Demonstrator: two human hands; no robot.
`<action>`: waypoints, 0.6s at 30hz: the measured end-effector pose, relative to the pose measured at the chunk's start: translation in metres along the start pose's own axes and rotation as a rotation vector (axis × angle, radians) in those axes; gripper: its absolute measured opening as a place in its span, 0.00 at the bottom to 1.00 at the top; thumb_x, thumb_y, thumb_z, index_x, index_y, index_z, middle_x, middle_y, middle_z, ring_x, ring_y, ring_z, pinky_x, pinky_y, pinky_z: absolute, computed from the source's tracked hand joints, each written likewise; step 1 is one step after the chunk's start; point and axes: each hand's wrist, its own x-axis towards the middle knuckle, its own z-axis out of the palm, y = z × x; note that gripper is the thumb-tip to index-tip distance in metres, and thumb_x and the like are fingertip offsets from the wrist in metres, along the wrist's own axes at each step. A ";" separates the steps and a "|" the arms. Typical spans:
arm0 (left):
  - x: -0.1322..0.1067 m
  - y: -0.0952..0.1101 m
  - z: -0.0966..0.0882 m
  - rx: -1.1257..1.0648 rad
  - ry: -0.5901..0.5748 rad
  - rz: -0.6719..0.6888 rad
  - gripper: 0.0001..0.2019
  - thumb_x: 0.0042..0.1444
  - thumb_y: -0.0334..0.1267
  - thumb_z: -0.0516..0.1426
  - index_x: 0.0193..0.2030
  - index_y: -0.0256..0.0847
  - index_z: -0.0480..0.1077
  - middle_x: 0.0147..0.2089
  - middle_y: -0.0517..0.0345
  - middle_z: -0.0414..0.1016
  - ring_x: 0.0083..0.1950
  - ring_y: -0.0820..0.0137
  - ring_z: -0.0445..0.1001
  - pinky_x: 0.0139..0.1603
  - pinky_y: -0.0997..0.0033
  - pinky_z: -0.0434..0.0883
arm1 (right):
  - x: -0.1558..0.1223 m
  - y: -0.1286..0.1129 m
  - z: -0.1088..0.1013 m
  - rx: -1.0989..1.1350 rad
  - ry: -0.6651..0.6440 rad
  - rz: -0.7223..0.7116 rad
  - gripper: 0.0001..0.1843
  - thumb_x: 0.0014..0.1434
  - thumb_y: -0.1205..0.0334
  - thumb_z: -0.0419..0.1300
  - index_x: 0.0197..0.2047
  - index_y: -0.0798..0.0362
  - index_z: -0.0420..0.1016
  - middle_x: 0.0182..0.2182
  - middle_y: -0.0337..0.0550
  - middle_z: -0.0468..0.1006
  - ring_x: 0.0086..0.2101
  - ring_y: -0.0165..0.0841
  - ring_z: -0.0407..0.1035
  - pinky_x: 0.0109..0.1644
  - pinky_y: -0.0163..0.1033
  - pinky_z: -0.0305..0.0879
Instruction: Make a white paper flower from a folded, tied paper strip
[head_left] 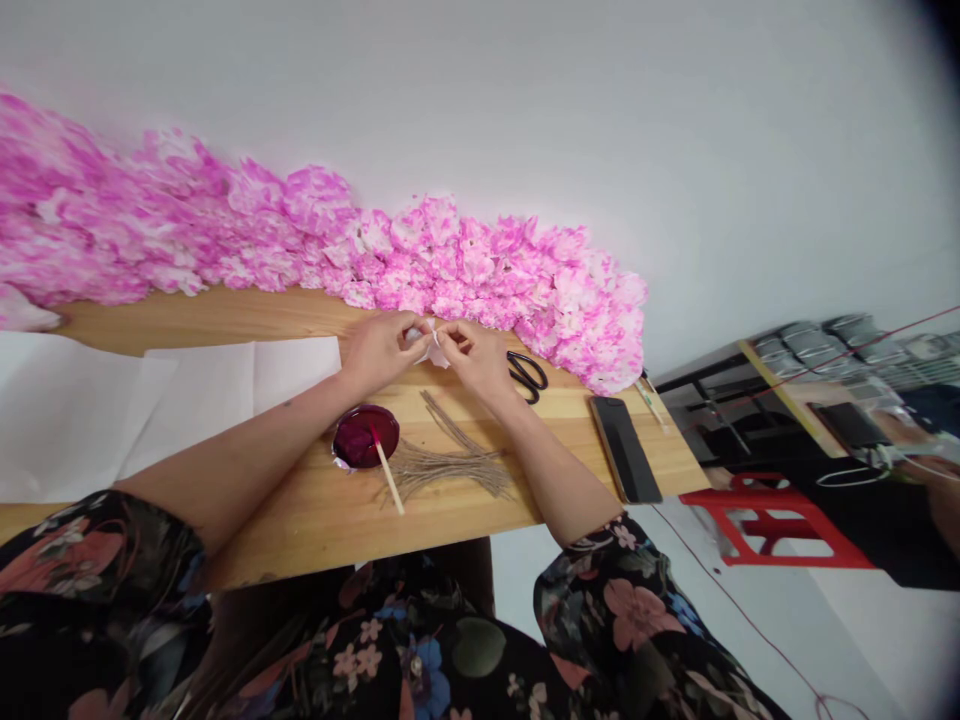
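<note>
Between my two hands is a small piece of thin white paper, pinched at its top. My left hand has thumb and forefinger closed on its left side. From the other side, my right hand grips it the same way, fingertips nearly meeting. Just beyond lies a long heap of pink and white paper flowers. Nearer to me, a bowl of dark red dye has a wooden stick leaning in it. Beside the bowl is a loose bundle of thin brown stems.
Black-handled scissors lie right of my right hand, partly hidden by it. A dark phone is near the table's right end. White paper sheets cover the left side. A red stool stands on the floor at right, near another person's arm.
</note>
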 end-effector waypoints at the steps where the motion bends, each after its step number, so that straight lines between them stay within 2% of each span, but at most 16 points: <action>1: 0.000 0.000 0.000 0.001 -0.002 0.000 0.10 0.57 0.43 0.58 0.37 0.41 0.78 0.33 0.58 0.79 0.35 0.66 0.73 0.37 0.68 0.64 | 0.000 0.000 0.000 -0.005 -0.005 -0.001 0.12 0.66 0.54 0.59 0.38 0.50 0.81 0.33 0.38 0.82 0.32 0.33 0.74 0.38 0.37 0.65; 10: 0.000 -0.001 0.001 -0.010 0.007 -0.008 0.09 0.56 0.41 0.57 0.36 0.41 0.76 0.32 0.58 0.77 0.34 0.66 0.71 0.37 0.68 0.64 | 0.001 0.000 -0.002 0.004 0.005 0.013 0.12 0.65 0.54 0.58 0.37 0.50 0.79 0.31 0.38 0.81 0.31 0.33 0.72 0.37 0.37 0.63; 18: 0.001 -0.003 0.003 -0.147 0.028 -0.069 0.08 0.55 0.40 0.56 0.34 0.40 0.73 0.31 0.59 0.76 0.32 0.69 0.72 0.36 0.70 0.67 | 0.004 0.000 -0.002 0.096 0.045 0.072 0.11 0.62 0.54 0.59 0.34 0.51 0.77 0.30 0.38 0.79 0.30 0.32 0.70 0.37 0.37 0.63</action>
